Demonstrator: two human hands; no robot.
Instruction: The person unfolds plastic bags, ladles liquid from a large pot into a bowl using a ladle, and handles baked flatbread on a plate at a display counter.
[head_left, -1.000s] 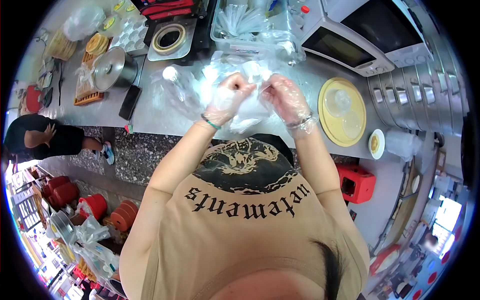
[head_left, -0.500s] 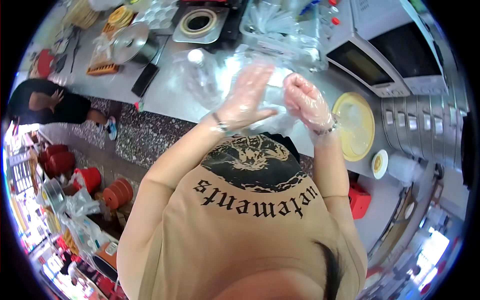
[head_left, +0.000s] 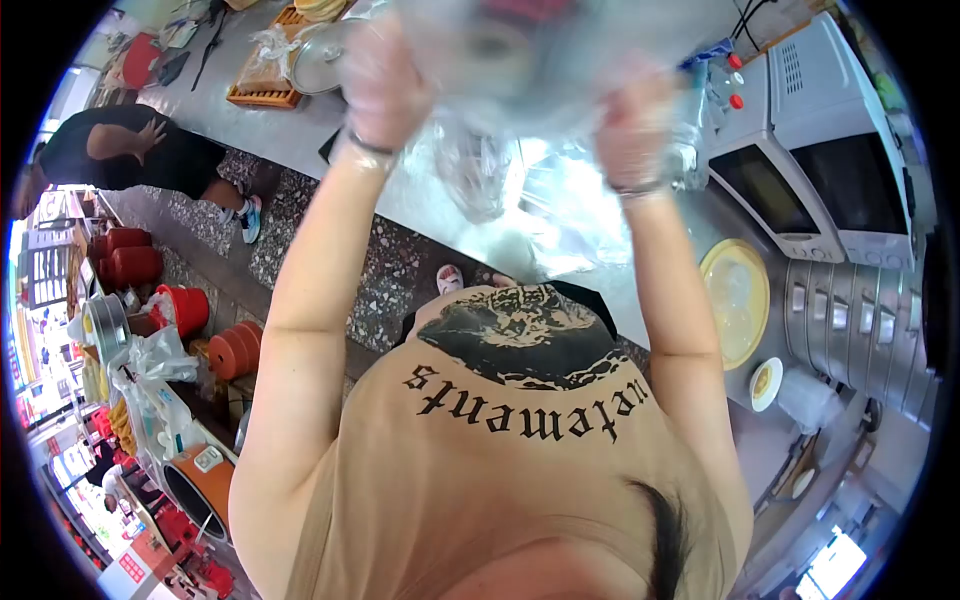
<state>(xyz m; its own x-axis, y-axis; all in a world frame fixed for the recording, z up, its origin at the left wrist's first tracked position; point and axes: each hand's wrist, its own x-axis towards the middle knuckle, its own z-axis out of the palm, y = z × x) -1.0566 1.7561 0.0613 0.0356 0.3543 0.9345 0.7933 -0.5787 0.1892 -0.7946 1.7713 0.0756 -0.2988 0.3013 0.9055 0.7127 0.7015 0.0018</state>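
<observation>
My left hand (head_left: pixel 388 85), in a clear disposable glove, is raised over the counter with its fingers closed, blurred by motion. Level with it on the right, my gloved right hand (head_left: pixel 637 125) is closed too. Between the two hands spreads a see-through plastic bag (head_left: pixel 500 95), smeared by motion; a loose sheet would look much the same. Dark and red shapes show through it. Below the hands, a crumpled clear plastic bag (head_left: pixel 475 180) lies on the shiny metal counter (head_left: pixel 420 225).
Two white microwaves (head_left: pixel 750 190) stand at the right, near a yellow round tray (head_left: pixel 735 345) and a small white bowl (head_left: pixel 765 384). A lidded pot (head_left: pixel 318 62) and wooden rack (head_left: pixel 265 95) sit at the back left. Another person (head_left: pixel 130 150) stands beyond the counter's left side.
Both hands have risen and moved forward and apart. My left hand, flat and open before, is now closed. Clear plastic is now spread between them. The view has shifted slightly.
</observation>
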